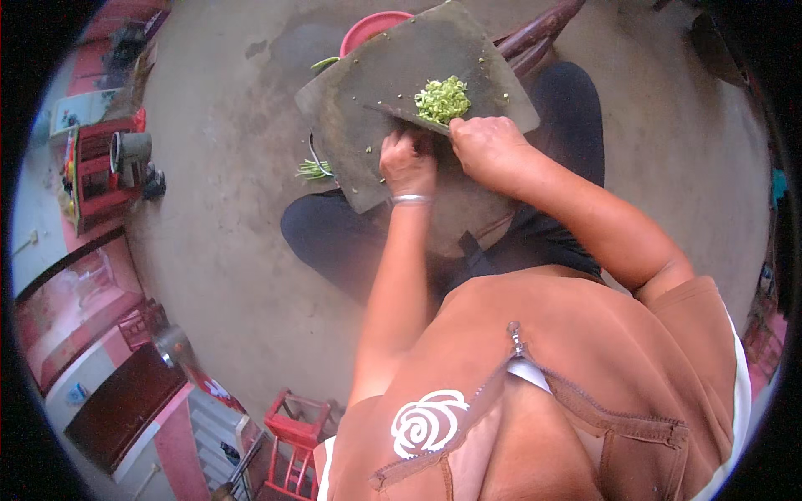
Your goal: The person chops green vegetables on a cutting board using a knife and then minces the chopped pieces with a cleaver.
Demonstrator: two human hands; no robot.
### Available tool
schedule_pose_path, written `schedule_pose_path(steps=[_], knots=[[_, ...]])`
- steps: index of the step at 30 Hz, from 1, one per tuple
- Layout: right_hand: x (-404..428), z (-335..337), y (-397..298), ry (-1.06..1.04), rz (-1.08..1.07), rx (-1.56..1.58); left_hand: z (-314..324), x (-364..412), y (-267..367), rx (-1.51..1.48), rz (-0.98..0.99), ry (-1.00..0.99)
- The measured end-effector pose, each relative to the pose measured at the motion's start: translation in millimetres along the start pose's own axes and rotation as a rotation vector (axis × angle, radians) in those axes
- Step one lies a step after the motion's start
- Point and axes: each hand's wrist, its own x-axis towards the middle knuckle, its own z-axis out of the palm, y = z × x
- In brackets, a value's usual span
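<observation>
A wide grey board (351, 100) lies before me, level with my knees. Near its middle is a heap of chopped green vegetable (443, 100), with small bits scattered around. My right hand (489, 147) is closed around the near end of a dark knife (407, 117), whose blade lies along the heap's near side and points left. Just below the blade, my left hand (407, 160) is curled at the board's near edge, fingers bent under. Whether it holds anything is hidden and blurred.
Behind the board a red basin (376, 28) shows partly. Green stalks (312, 170) stick out at its left side, near a curved metal piece (316, 153). Long purple-brown objects (542, 31) lie beyond the far right corner. A red stool (297, 429) stands at lower left.
</observation>
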Motion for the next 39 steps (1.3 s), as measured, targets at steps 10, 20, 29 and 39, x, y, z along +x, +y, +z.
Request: schedule_pose_path(steps=[10,20,29,39], knots=[[-11,-14,3,0.009,-0.032,0.027,5,-2,-5,-0.006,-0.053,0.025],[3,-1,-3,-0.037,-0.035,-0.042,3,-5,-5,0.041,0.002,-0.014],[-8,-8,6,-0.029,0.033,0.071,0,-3,-3,0.005,-0.048,0.013],[-3,-8,-11,-0.088,-0.02,-0.035,1,-4,-2,-0.018,-0.017,-0.011]])
